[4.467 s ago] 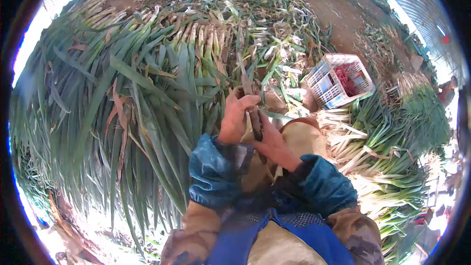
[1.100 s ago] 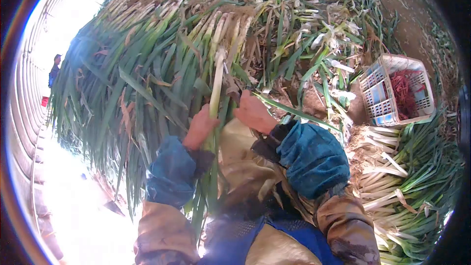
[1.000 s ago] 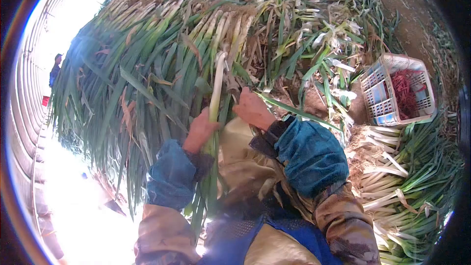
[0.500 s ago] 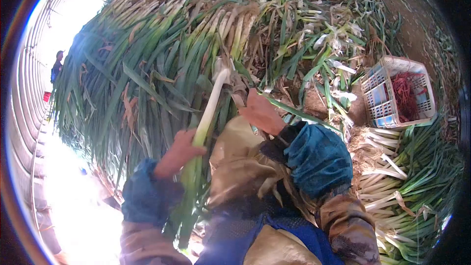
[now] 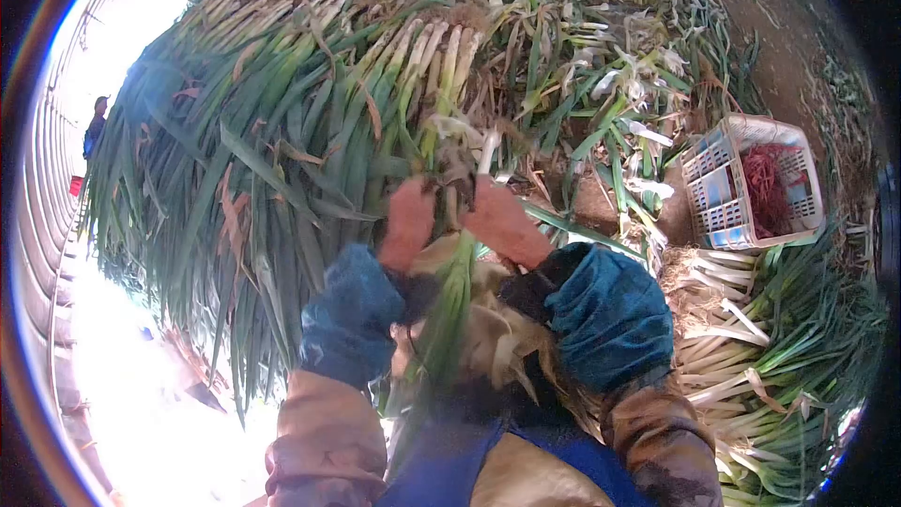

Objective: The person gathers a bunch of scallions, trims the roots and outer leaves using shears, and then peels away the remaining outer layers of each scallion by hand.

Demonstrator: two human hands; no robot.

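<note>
A leek lies lengthwise over my lap, its white end pointing away from me and its green leaves trailing toward my body. My right hand is closed around the leek's pale stem. Left of the stem, my left hand is curled and blurred; what its fingers grip, if anything, I cannot make out. Loose brownish outer skins hang between the two hands. Just beyond is a large heap of leeks with long green leaves.
At the right stands a white plastic basket with red twine inside. Below it, cleaned leeks lie stacked, white ends toward me. Leaf scraps litter the ground ahead. A distant person is at the left.
My left hand has moved off the leek's green part, up and right, close to my right hand. The leek has shifted right, its stem now in my right hand.
</note>
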